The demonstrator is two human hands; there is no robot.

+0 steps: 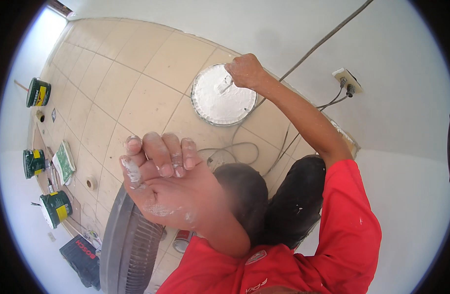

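Note:
My left hand point(168, 183) is raised close to the view, palm showing and fingers loosely curled but apart. Nothing is in it, and white paste smears its thumb, fingertips and palm. My right arm reaches out to a round container of white paste point(220, 105) on the tiled floor. Over the container's upper right rim, my right hand point(244, 71) is closed in a fist. A thin piece of something shows below the fist at a groove in the paste; its kind cannot be made out.
A large grey fan point(129, 245) stands close on my left. Along the left wall are green buckets point(56, 208), a dark tool case point(81, 260), a green-and-white bag point(64, 162) and a tape roll point(90, 183). Cables run from a wall socket point(347, 81) across the floor. A can point(183, 241) sits near me.

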